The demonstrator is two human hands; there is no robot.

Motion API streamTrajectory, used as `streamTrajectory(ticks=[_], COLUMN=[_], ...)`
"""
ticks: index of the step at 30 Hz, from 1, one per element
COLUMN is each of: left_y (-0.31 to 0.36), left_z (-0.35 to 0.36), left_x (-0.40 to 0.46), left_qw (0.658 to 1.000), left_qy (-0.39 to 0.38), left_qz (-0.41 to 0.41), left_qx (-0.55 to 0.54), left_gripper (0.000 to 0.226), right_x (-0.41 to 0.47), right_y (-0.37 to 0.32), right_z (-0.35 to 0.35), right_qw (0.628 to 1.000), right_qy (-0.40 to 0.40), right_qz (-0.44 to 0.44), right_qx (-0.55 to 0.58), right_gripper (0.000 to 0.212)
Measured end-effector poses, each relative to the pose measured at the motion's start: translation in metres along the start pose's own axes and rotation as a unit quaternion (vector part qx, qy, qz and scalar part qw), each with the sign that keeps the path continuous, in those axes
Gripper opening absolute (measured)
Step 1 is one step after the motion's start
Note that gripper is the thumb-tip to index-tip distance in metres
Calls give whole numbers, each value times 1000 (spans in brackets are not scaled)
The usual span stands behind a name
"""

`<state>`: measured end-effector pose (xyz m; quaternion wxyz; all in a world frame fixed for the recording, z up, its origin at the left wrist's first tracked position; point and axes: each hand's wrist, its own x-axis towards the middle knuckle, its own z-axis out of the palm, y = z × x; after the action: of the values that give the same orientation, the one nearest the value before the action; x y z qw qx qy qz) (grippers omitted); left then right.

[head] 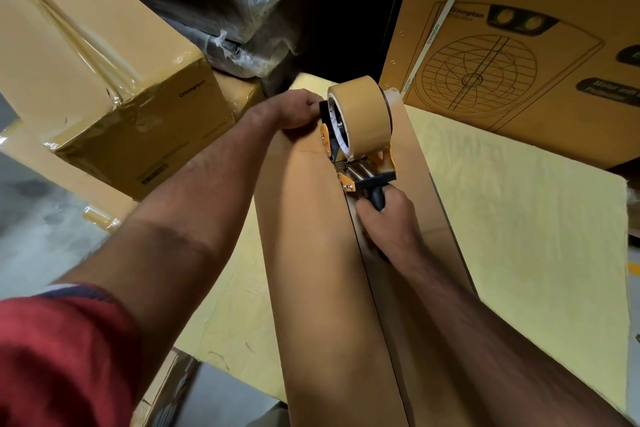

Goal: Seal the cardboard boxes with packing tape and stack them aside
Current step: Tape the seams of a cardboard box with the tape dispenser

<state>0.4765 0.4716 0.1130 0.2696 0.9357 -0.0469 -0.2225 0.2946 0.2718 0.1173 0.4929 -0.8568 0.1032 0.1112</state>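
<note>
At the upper left of the frame lies a taped carton (104, 87) (shiny tape over its top). Right of it, the left hand (298, 109) presses on the far end of the long box (318, 253), fingers curled over the edge. This box runs from the bottom centre up toward the upper middle, its flap seam (367, 274) along that axis. The tape dispenser (358, 135) sits on the seam, roll away from the person, handle gripped by the right hand (389, 218). A printed fan carton (519, 45) stands at the upper right.
</note>
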Motion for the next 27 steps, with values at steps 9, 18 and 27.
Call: streamTrajectory(ticks=[9,18,27], left_y=[4,15,19], left_z=[5,8,15], left_x=[-3,-9,1], left_qw=[995,989,981], left_qy=[21,57,79], left_qz=[-20,-45,-47], left_qx=[94,127,171], left_gripper=[28,28,32], right_x=[0,-6,-28], right_y=[0,-4,25], right_z=[4,15,-2], right_qw=[1000,1000,999], right_qy=[-10,-12,-17], right_qz=[3,-4,13], right_qx=[6,16,-25], right_gripper=[20,15,19])
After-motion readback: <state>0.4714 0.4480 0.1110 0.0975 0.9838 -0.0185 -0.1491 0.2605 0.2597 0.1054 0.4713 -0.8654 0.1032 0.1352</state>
